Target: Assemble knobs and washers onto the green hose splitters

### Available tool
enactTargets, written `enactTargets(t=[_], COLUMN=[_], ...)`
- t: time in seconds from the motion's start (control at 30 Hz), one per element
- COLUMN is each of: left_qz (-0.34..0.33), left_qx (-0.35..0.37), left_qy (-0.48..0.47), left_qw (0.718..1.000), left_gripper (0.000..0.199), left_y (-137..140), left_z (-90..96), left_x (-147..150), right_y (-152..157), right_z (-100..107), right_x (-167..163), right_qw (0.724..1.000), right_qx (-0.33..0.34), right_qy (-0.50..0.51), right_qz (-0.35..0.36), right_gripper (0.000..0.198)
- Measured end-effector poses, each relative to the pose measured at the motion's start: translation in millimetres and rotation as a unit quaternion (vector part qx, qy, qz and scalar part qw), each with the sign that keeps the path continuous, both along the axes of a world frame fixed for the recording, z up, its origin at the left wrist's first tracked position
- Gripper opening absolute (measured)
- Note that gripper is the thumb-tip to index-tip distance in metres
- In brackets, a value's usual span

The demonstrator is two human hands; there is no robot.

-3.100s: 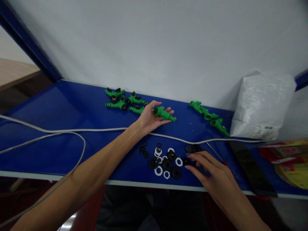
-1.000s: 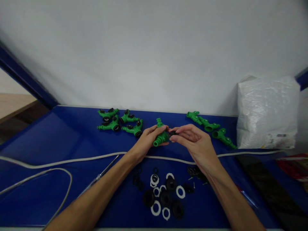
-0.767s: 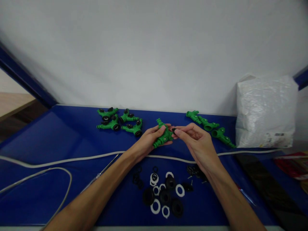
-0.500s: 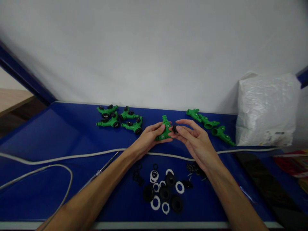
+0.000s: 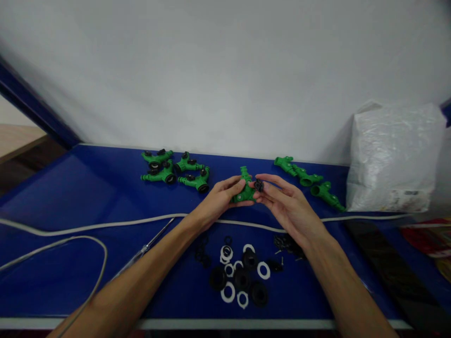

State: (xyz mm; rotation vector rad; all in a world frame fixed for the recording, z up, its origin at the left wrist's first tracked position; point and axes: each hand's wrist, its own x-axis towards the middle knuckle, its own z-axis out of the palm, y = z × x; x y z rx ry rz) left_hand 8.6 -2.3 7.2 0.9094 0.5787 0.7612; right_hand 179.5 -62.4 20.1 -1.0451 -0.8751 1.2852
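My left hand (image 5: pixel 228 191) is closed around a green Y-shaped hose connector (image 5: pixel 245 188), one ribbed end pointing away from me. Between the fingers of my right hand (image 5: pixel 282 193) is a small black plastic part (image 5: pixel 259 185), close beside the connector's right side; whether the two touch I cannot tell. Below my hands lie white rings (image 5: pixel 263 270), black threaded collars (image 5: pixel 259 294) and small black O-rings (image 5: pixel 202 253). A pile of small dark parts (image 5: pixel 283 242) sits partly behind my right forearm.
Several green connectors with black valve knobs (image 5: pixel 160 173) stand at the back left. Bare green connectors (image 5: pixel 327 196) lie back right, near a white plastic-wrapped package (image 5: pixel 394 159). A pale cable (image 5: pixel 141 220) crosses the blue table; a screwdriver (image 5: pixel 155 238) lies by my left forearm.
The black part has turned in my right fingers, showing another side. Both hands stay close together around the connector. The view has shifted slightly.
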Motion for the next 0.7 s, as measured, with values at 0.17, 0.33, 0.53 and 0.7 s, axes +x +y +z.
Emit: enactTargets(t=[0.17,0.33,0.53,0.7], left_qz=[0.01,0.024,-0.002,-0.011], left_qx=[-0.012,-0.031,-0.003,0.009], left_qy=[0.017,0.046,0.047,0.043], left_qw=[1.0,0.998,0.999,0.999], left_gripper=[0.025,0.023,0.023,0.024], left_y=[-1.2,-2.9,-1.9,0.0], left_z=[0.6,2.1,-4.3,-7.7], left_x=[2.1,4.5,3.4,3.5], right_y=[1.1,2.4,0.6,-1.2], right_z=[-1.2,-6.0,-14.6,-16.4], right_x=[-3.0,-7.9,-10.7,-11.3], right_qw=[0.998,0.965,0.892,0.839], right_qx=[0.035,0.109,0.208,0.257], right_qy=[-0.019,-0.179,-0.366,-0.447], right_qz=[-0.051,-0.157,-0.167,-0.175], right_gripper=[0.019,0.014,0.008,0.012])
